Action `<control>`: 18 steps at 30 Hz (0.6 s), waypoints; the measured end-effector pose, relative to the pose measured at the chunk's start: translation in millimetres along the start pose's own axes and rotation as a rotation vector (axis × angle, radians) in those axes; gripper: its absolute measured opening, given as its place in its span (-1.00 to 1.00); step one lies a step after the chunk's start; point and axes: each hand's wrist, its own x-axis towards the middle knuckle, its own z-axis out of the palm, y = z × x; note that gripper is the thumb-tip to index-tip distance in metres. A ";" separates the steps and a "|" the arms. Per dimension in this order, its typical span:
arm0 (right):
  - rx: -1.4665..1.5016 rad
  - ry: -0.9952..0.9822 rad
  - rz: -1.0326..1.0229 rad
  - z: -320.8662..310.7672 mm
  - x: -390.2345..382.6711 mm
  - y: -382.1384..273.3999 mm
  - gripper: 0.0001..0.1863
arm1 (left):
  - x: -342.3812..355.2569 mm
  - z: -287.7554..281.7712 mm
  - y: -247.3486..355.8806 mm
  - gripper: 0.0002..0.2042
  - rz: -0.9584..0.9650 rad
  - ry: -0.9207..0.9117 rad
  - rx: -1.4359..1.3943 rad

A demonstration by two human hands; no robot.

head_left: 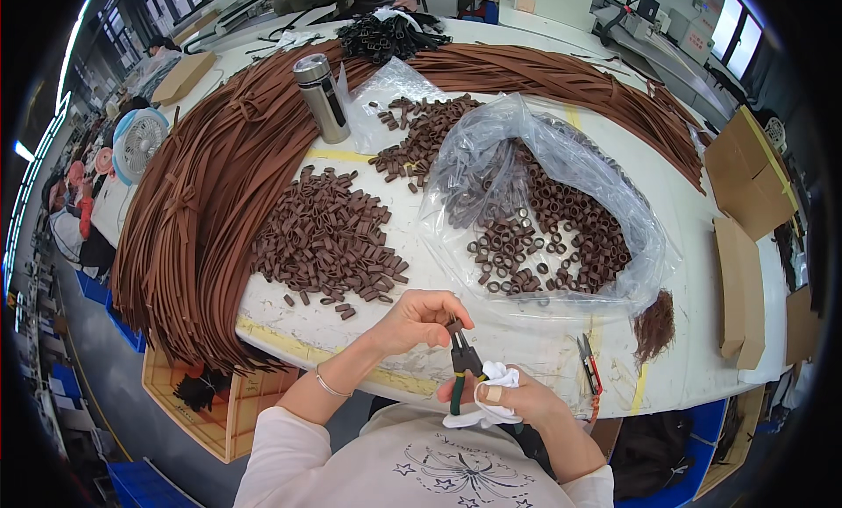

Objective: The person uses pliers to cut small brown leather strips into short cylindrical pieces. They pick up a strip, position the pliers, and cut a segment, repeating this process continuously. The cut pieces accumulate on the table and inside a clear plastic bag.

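Note:
My left hand [410, 322] is closed in a pinch, its fingertips on a small brown leather-like loop [454, 326] at the pliers' tip. Green-handled pliers [465, 361] point upward in my right hand [531, 397], their jaws at the loop. A white cloth [482, 415] is bunched between that hand and the handles. Ahead and to the left lies a heap of flattened brown loops [324, 236]. To the right, an opened clear plastic bag [447, 245] holds many rounder brown rings [583, 236]. Whether the jaws grip the loop is too small to tell.
Long brown strips [202, 201] arc around the table's left and far sides. A steel tumbler [323, 100] stands by another loop pile [425, 135]. Red-handled snips [589, 368] and a tuft of brown threads [654, 326] lie at right, near cardboard boxes [739, 289].

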 end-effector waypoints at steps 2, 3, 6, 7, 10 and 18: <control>-0.206 0.078 -0.045 -2.7 -0.4 -6.6 -0.65 | 1.2 5.0 -6.0 -0.67 0.060 -0.013 0.038; -0.339 0.112 -0.046 -4.2 -0.5 -8.8 -0.70 | 1.3 6.5 -9.3 -0.69 0.089 -0.026 0.047; -0.477 0.191 -0.189 1.5 2.4 -15.5 -0.77 | 1.9 8.9 -15.4 -0.74 0.126 -0.028 0.044; -0.564 0.196 -0.286 -1.2 5.1 -12.4 -0.79 | 2.3 9.0 -16.9 -0.75 0.130 -0.022 0.037; -0.744 0.207 -0.491 -16.5 16.5 -0.9 -0.83 | 5.4 5.4 -21.8 -0.72 0.175 0.036 0.199; -0.823 0.254 -0.592 -27.2 25.0 7.6 -0.89 | 8.2 3.8 -20.3 -0.77 0.100 0.049 0.179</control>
